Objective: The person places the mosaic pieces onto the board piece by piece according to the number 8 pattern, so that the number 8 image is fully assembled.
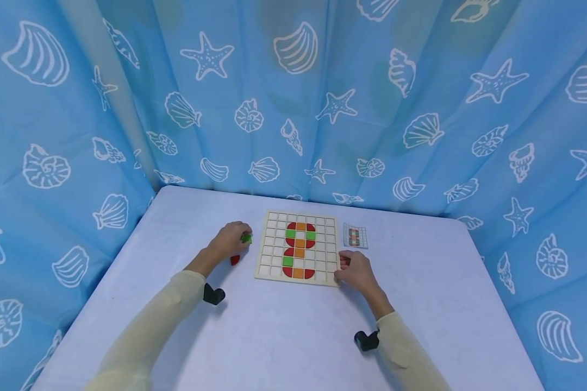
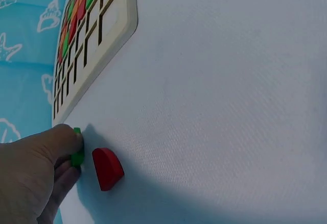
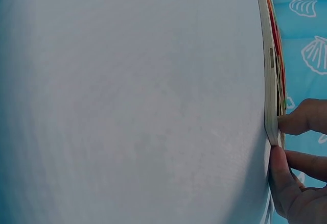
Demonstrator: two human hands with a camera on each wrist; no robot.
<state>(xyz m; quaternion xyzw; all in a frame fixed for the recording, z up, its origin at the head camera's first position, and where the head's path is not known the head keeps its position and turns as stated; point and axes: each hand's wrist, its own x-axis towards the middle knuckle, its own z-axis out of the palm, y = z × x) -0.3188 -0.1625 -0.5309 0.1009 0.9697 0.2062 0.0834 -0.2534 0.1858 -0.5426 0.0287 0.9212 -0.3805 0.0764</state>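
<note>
My left hand [image 1: 232,238] pinches a green piece [image 2: 77,155] between thumb and fingers, left of the wooden grid board [image 1: 260,266]. Much of that piece is hidden by the fingers. Close beside this hand, a red quarter-round piece [image 2: 107,169] lies on the table. At the board's near right corner, my right hand [image 1: 358,270] holds the edge, its thumb at the rim and its other fingers curled along the side. Red, orange and green pieces [image 1: 299,252] sit in the grid's middle columns, forming a figure with rounded corners.
A small pattern card [image 1: 355,237] with a coloured grid lies to the right of the board. The white-covered table [image 1: 283,336] is bounded at the back and sides by a blue shell-print curtain [image 1: 293,108]. A black wrist camera [image 1: 214,295] is strapped to the left wrist.
</note>
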